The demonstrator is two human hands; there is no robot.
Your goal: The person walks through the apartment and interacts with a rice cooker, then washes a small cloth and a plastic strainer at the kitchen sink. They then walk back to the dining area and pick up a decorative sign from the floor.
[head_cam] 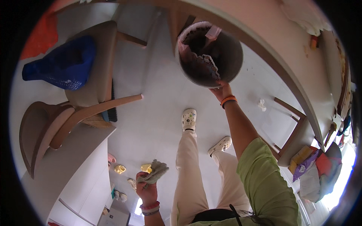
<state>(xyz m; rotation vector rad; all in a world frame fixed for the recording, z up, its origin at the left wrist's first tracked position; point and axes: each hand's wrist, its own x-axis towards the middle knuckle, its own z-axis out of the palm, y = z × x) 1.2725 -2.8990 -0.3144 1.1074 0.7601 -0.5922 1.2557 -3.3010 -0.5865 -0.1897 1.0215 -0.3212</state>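
My right hand (222, 91) grips the near rim of a round grey bin (195, 80), its mouth turned towards me. A pink plastic liner (213, 32) clings to part of the rim and inner wall, and the bin's dark inside is hard to make out. In my left hand (147, 189) is a crumpled grey-green cloth (155, 173), held up well away from the bin and to the left of my legs. The bin is beside the curved edge of a table (271, 50), close to a wooden leg.
At left, a chair (104, 65) carries a blue plastic bag (65, 63); a broom (97, 121) is behind it. A crumpled white tissue (262, 104) lies on the floor. Another chair (294, 141) stands at right under bags. Several shoes (120, 169) lie at lower left.
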